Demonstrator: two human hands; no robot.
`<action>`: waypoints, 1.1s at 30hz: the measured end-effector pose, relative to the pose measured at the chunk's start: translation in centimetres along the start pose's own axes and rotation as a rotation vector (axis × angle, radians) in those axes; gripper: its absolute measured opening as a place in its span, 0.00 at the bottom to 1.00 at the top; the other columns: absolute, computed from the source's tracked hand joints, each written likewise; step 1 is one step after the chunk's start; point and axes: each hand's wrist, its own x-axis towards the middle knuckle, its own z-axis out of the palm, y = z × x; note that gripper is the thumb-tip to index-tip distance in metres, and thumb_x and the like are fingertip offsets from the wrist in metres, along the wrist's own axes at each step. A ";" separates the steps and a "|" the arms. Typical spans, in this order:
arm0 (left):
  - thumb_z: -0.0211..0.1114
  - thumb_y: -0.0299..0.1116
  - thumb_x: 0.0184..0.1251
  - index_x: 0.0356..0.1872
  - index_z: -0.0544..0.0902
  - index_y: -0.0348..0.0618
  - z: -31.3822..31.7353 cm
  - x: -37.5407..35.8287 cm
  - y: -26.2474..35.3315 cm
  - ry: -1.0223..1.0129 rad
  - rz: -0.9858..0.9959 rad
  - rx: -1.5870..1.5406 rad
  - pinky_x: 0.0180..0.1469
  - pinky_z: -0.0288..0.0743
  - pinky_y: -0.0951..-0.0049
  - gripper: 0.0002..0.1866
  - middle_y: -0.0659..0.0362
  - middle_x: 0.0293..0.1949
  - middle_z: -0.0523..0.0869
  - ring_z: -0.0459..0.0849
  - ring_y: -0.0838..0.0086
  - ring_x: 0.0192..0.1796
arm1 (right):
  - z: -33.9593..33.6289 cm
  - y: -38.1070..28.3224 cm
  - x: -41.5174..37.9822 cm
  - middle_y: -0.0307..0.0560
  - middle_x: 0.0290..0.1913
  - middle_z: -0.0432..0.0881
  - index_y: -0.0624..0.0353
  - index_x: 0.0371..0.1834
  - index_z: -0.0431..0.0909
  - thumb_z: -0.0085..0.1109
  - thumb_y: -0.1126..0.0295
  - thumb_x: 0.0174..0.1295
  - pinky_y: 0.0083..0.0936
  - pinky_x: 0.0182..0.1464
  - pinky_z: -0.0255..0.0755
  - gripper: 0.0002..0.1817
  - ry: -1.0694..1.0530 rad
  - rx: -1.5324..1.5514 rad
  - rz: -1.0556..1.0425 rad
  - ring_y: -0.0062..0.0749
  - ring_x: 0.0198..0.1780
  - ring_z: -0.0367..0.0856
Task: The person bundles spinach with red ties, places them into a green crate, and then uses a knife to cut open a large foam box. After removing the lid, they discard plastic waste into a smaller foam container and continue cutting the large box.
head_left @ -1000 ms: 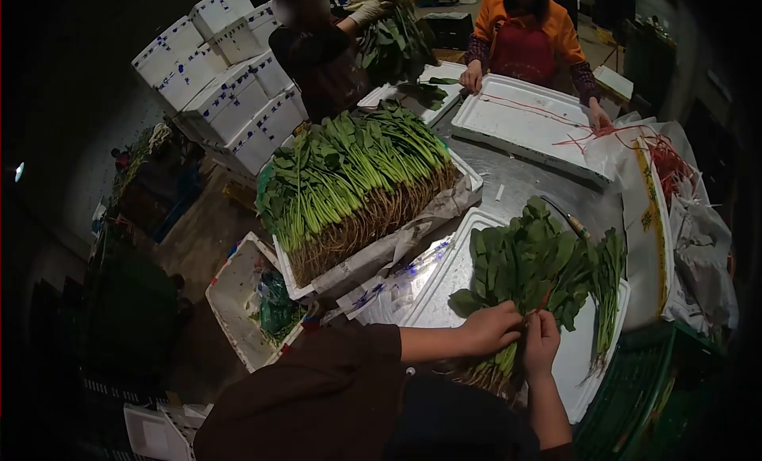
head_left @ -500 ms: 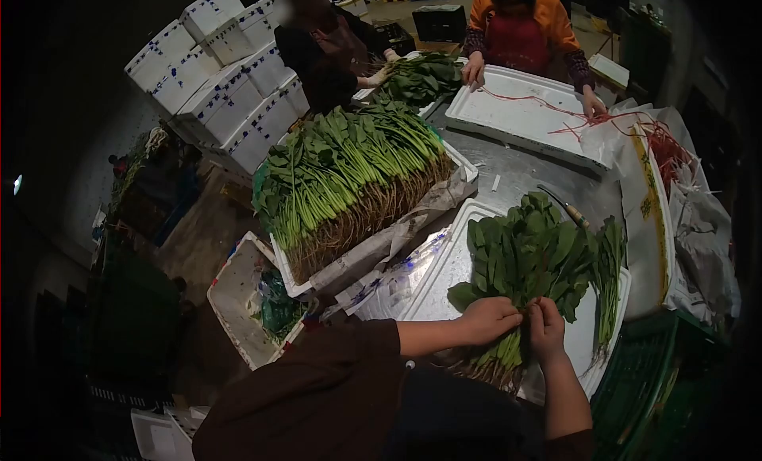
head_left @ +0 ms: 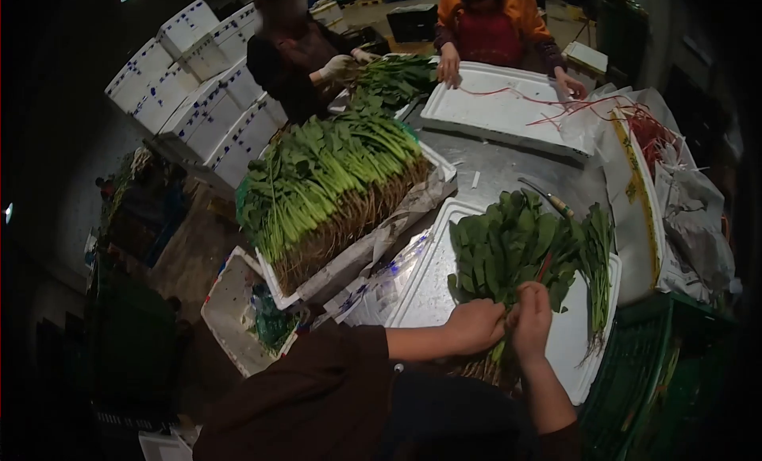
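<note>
A bunch of leafy greens with roots (head_left: 502, 247) lies in a white foam tray (head_left: 421, 274), its leaves pointing away from me. My left hand (head_left: 476, 326) is closed round the stems on the left side. Close beside it, my right hand (head_left: 530, 314) is raised slightly, fingers pinched on a thin red tie (head_left: 544, 266) that sticks up over the leaves. The tie's path round the stems is hidden by my hands. A smaller bunch of greens (head_left: 597, 270) rests at the tray's right side.
A curved knife (head_left: 559, 205) lies beyond the tray. A foam box of rooted greens (head_left: 333, 191) stands left, stacked white boxes (head_left: 198, 88) behind. Two people work opposite, one with a hand (head_left: 570, 84) near red strands (head_left: 651, 132). A green crate (head_left: 635, 358) is at right.
My right hand has lifted a little and a red tie now shows above it. My left hand stays on the stems. The whole view has shifted slightly.
</note>
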 end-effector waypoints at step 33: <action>0.64 0.40 0.53 0.30 0.82 0.38 -3.5 1.2 -2.3 -0.207 -0.012 -0.342 0.36 0.74 0.62 0.13 0.48 0.30 0.81 0.81 0.54 0.35 | -3.7 -1.1 0.4 0.49 0.31 0.75 0.61 0.33 0.78 0.60 0.72 0.55 0.30 0.35 0.70 0.05 -0.392 -0.964 -0.362 0.42 0.33 0.76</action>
